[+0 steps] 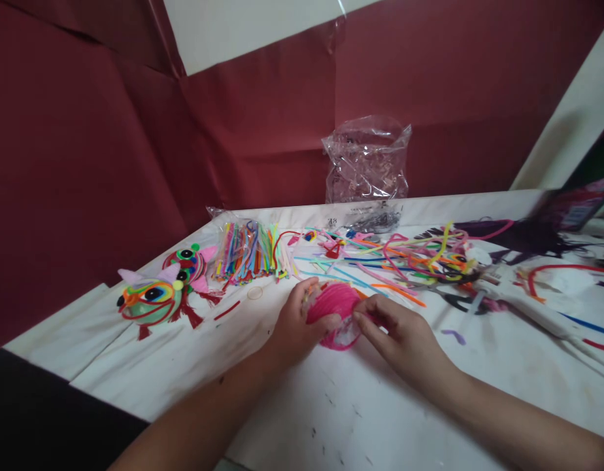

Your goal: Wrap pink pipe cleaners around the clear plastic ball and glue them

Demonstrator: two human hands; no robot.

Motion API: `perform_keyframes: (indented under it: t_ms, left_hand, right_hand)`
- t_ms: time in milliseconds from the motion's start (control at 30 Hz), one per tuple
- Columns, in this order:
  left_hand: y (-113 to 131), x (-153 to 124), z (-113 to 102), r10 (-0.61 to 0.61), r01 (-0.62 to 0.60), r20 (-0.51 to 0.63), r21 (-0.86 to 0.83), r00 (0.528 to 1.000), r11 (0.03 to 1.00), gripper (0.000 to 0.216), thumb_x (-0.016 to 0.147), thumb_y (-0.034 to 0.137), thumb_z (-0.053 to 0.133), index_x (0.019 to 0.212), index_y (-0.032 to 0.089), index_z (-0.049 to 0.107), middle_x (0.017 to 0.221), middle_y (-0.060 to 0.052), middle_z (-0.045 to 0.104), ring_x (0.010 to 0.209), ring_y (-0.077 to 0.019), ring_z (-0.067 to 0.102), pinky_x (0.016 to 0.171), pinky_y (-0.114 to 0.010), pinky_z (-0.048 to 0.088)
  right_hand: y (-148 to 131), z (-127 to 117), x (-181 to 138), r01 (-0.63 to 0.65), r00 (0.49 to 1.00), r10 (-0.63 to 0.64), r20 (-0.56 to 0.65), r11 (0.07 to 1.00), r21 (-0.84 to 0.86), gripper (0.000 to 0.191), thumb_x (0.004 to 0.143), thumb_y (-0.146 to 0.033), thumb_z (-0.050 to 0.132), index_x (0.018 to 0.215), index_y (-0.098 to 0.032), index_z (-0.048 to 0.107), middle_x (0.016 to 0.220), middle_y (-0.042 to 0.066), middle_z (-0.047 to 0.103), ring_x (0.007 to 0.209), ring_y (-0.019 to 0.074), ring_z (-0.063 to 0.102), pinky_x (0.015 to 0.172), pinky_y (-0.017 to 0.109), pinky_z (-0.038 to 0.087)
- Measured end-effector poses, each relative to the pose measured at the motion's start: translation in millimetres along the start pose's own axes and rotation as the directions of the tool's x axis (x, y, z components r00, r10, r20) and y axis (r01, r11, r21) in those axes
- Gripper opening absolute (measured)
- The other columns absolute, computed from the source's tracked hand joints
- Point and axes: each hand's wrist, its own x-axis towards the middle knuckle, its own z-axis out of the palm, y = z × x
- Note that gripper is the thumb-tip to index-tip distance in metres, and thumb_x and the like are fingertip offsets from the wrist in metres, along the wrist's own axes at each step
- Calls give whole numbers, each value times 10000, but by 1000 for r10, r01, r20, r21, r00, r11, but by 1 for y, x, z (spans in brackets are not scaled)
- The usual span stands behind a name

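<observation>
My left hand [295, 327] is closed around a rounded piece [335, 302] covered in rows of bright pink pipe cleaner, with a pale, clear-looking surface showing at its lower right. The thumb lies across the front and the fingers go behind it. At the piece's right edge, my right hand [397, 327] pinches with thumb and forefinger, apparently on the end of a pink strand; the fingertips hide most of it. Both hands are just above the white table [302, 405]. Behind them lie loose coloured pipe cleaners [365, 261].
Two decorated animal heads with red tassels, one greenish [150, 302] and one pink-eared [197, 265], sit at left. A bag of pipe cleaners [250, 252] lies behind. A clear bag [365, 167] stands at the back. Scissors [461, 302] and a white glue gun [522, 301] lie right.
</observation>
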Motion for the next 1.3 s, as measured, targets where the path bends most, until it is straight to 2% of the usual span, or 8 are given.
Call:
perform_keyframes:
  t_ms: [167,333,467,633,733,867,1100,1300]
  left_hand:
    - [1,0,-4,12,-8,94,-42,996,999,783,566,258,794,1242,190,404,1244,-114,540,1110,-274,547,915,-360,451]
    - [0,3,-3,-32,32,-4,-35,999,999,676,559,261,795,1152,192,479,1133,-81,594,1003,-242,585,834,-327,474]
    - [1,9,-4,-123,103,-102,-183,987,978,530,584,239,756,1060,177,532,981,-44,643,867,-195,610,754,-300,479]
    - [0,15,-8,-199,132,-163,-348,966,928,501,608,277,749,1048,163,540,916,-50,657,809,-189,621,713,-306,478]
    - [-3,15,-7,-170,93,-175,-380,970,920,493,604,272,757,1034,159,543,911,-46,655,800,-175,616,726,-300,473]
    - [-1,11,-2,-171,90,-172,-401,970,912,479,619,260,746,1039,169,533,901,-36,646,784,-159,605,743,-298,466]
    - [5,7,3,-178,94,-156,-434,972,896,479,607,258,751,1023,163,532,888,-40,646,782,-170,607,756,-317,466]
    - [-1,6,4,-167,118,-80,-423,983,899,429,616,236,741,995,176,550,883,-21,659,777,-165,615,751,-303,470]
  right_hand:
    - [3,-1,1,-51,999,51,-2,999,10,157,837,-285,483,726,-204,558,632,-2,587,575,140,544,546,261,438]
    - [1,-1,5,-119,993,119,6,979,169,170,839,-357,505,871,-202,567,717,14,618,631,156,587,599,292,488]
    - [-1,-13,14,-184,968,223,-112,941,282,250,837,-418,520,957,-200,550,836,51,649,739,182,631,665,316,518]
    - [-9,-31,13,-21,947,46,-319,997,80,166,867,-356,506,949,-227,571,942,72,632,858,207,600,738,336,483]
    - [-14,-27,4,158,969,-160,-190,987,-25,80,873,-261,500,860,-240,576,787,33,615,728,173,586,651,288,474]
    - [-12,-11,-4,254,967,-250,51,964,-77,117,861,-176,474,823,-220,576,705,17,587,633,150,564,559,258,469]
    - [0,1,-4,212,977,-209,43,971,-114,94,865,-209,481,822,-205,565,712,24,609,627,151,585,562,267,492]
    - [-2,-3,-2,119,993,-121,-17,988,-96,226,867,-246,483,1061,-192,587,772,42,677,641,166,632,507,259,504]
